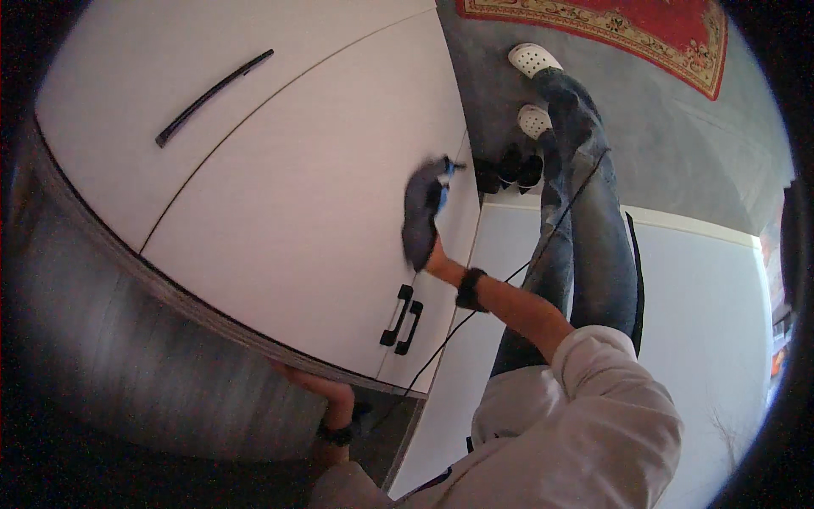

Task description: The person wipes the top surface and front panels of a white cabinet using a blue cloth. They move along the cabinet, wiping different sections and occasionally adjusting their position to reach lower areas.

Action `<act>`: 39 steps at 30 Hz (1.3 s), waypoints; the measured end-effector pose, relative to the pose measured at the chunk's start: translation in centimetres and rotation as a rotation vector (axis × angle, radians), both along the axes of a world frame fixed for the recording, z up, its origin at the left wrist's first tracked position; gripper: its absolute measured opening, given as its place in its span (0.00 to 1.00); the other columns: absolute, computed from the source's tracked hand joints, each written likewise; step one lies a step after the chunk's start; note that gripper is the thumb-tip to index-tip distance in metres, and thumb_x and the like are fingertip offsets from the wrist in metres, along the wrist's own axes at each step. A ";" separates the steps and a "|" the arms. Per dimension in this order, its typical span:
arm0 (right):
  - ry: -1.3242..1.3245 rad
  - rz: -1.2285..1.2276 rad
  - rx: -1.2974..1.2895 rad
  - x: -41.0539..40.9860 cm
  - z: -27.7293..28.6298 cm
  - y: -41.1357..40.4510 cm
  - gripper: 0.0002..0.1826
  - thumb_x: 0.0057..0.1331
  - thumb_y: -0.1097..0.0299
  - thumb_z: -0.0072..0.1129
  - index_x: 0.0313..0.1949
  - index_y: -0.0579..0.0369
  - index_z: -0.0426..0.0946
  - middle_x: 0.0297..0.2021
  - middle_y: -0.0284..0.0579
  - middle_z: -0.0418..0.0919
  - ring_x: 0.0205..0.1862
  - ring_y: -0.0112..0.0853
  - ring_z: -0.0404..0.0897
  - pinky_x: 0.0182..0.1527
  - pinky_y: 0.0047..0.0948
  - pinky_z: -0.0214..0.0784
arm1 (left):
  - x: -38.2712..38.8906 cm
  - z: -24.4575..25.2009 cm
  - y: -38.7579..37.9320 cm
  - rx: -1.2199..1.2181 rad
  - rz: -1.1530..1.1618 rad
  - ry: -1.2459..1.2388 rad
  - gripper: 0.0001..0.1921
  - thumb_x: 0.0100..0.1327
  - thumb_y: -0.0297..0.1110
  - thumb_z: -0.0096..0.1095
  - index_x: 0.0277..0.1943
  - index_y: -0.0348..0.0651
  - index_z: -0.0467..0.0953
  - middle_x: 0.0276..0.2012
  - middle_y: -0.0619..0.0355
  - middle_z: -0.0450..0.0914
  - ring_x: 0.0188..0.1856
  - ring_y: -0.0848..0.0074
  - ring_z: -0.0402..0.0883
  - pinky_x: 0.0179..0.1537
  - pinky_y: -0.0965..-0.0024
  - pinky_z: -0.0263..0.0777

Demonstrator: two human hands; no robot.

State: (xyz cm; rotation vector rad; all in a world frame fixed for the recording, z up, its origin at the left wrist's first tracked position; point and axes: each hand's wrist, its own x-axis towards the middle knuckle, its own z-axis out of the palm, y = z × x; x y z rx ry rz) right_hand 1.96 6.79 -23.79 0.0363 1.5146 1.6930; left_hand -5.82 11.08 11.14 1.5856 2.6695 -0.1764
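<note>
My right hand (pixel 436 256) reaches to the white cabinet door (pixel 305 210) and holds a dark grey cloth (pixel 420 213). The cloth is blurred and hides most of my fingers; small blue parts show at its side. Two black handles (pixel 397 316) (pixel 409 327) sit side by side on the doors, near my right wrist. My left hand (pixel 305 380) is at the edge of the grey worktop (pixel 191 382), partly hidden, so its fingers cannot be made out.
Another black handle (pixel 213 97) is on the far door. A thin black cord (pixel 445 340) crosses in front of my legs. Dark shoes (pixel 524 172) stand on the floor near my white clogs (pixel 534 59). A red patterned rug (pixel 668 38) lies beyond, and a white panel (pixel 699 305) is behind me.
</note>
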 end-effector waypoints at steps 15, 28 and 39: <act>-0.204 -0.036 0.241 -0.5 0.4 23.1 0.29 0.70 0.44 0.47 0.60 0.52 0.71 0.54 0.42 0.77 0.53 0.36 0.77 0.60 0.36 0.68 | -1.5 0.6 -1.7 -0.089 -0.303 0.126 0.38 0.70 0.56 0.49 0.72 0.38 0.50 0.71 0.39 0.52 0.71 0.46 0.52 0.68 0.42 0.48; -1.100 0.727 0.659 5.0 8.6 1.7 0.31 0.69 0.43 0.47 0.62 0.52 0.66 0.57 0.45 0.73 0.58 0.39 0.71 0.65 0.40 0.59 | -0.8 -0.3 -1.0 0.699 0.322 -0.762 0.36 0.73 0.53 0.42 0.72 0.34 0.47 0.72 0.41 0.47 0.72 0.52 0.50 0.71 0.49 0.43; -0.249 0.091 0.342 1.8 4.8 28.7 0.31 0.69 0.40 0.48 0.62 0.48 0.69 0.56 0.42 0.77 0.56 0.36 0.75 0.64 0.35 0.63 | -4.4 2.9 -7.9 -0.082 -0.126 0.054 0.42 0.72 0.55 0.44 0.74 0.35 0.36 0.73 0.40 0.41 0.74 0.52 0.46 0.72 0.49 0.42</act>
